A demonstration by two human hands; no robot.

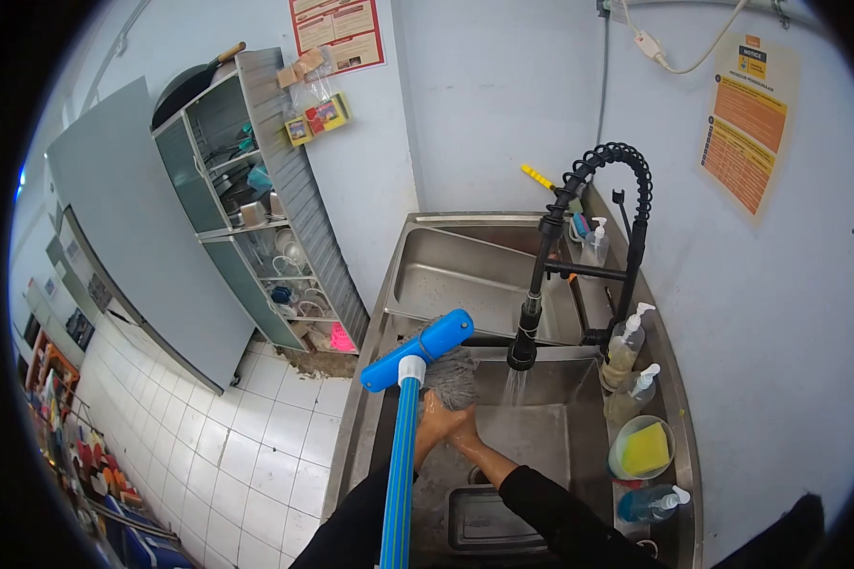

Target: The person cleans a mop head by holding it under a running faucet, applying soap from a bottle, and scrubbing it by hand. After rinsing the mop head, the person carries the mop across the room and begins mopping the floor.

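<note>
A mop with a blue head and a striped blue handle lies over the left side of a steel sink. My left hand is closed round the wet grey mop strands, just right of the handle. Beside it, my right hand presses against the same strands, its fingers closed and partly hidden. Water runs from the black spray tap into the basin, right of the strands. A dark tray sits low in the sink.
Pump bottles and a tub with a yellow sponge line the sink's right ledge. A large steel pan stands behind the basin. Left are a shelf cabinet and tiled floor. Walls rise behind and at right.
</note>
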